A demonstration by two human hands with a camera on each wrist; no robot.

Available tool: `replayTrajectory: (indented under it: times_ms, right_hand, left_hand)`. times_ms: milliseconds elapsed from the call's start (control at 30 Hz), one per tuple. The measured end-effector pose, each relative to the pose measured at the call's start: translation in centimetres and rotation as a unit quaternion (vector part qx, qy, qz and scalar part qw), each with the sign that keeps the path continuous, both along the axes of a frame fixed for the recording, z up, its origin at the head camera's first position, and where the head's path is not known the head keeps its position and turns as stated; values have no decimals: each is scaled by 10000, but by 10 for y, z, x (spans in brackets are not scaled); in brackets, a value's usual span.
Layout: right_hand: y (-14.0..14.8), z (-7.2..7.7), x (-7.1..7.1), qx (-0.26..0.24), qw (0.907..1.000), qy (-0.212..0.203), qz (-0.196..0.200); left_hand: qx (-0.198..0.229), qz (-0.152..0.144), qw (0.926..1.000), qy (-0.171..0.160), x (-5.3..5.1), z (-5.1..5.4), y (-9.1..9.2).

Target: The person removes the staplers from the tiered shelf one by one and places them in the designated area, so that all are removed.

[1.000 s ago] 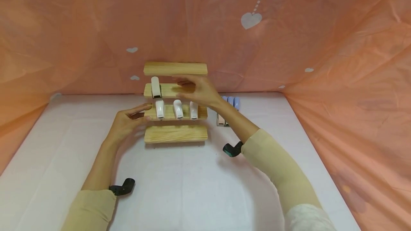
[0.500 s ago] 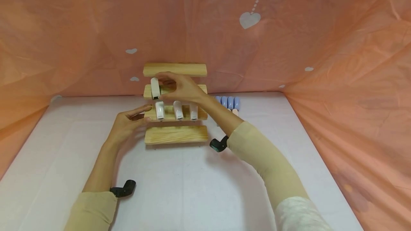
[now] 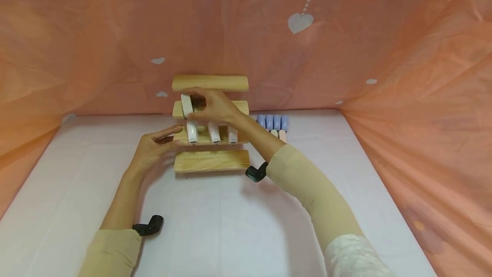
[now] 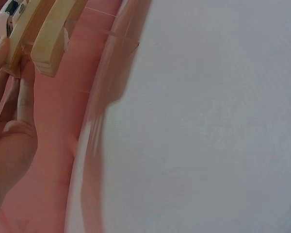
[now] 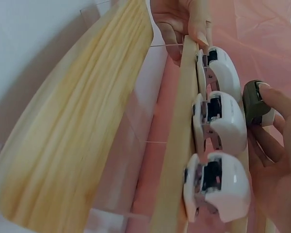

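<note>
A tiered wooden rack (image 3: 211,161) stands near the back of the table. On its second tier from the top, at the left end, my right hand (image 3: 217,107) pinches a white stapler-like item (image 3: 187,105) between thumb and fingers; in the right wrist view that item (image 5: 254,103) shows a dark green side. Three white staplers (image 5: 228,187) stand in a row on the tier below. My left hand (image 3: 151,151) grips the left end of that lower tier; in the left wrist view its fingers lie around the board's end (image 4: 20,36).
Right of the rack, several lavender items (image 3: 273,122) stand in a row, with paler pinkish items (image 3: 282,135) in front. Behind hangs an orange curtain (image 3: 269,54) with white hearts. White cloth (image 3: 215,225) covers the table.
My right hand has moved left along the second tier and taken hold of the white item at its left end, which now leans slightly. My left hand has stayed on the rack.
</note>
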State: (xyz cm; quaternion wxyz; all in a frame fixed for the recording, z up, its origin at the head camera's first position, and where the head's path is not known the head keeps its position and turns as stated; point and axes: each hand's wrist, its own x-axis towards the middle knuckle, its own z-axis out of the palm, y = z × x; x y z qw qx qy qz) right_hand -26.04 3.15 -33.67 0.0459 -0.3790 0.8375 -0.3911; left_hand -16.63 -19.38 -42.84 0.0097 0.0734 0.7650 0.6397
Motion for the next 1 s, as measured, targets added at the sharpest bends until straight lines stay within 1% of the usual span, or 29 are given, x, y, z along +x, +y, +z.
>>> replayTrajectory:
  times_ms: [200,400,567,633,733,833,900,1000]
  right_hand:
    - [9,-5,1,-430,9988,-233,21]
    - [22,-8,0,-739,9967,-322,7]
    - [35,-9,0,-676,9972,-293,-135]
    - [40,-10,1,-645,9970,-381,-218]
    - [47,-10,1,-838,9941,-646,-223]
    - [53,-10,1,-1034,9910,-815,-234]
    - [58,-9,0,-1069,9901,-859,-293]
    - [66,-9,0,-949,9914,-810,-396]
  left_hand:
    - [-33,-12,9999,-96,0,-1,-2]
    - [22,-14,9999,-147,-1,-2,0]
    - [7,-31,9998,-189,-1,-3,1]
    - [-76,-10,9998,-185,-1,-4,1]
    - [-198,22,9997,-166,-1,-5,-1]
    - [-222,55,9995,-194,-2,-5,-4]
    - [-228,62,9996,-184,-2,-5,-5]
    - [-196,83,9995,-232,-1,-5,-6]
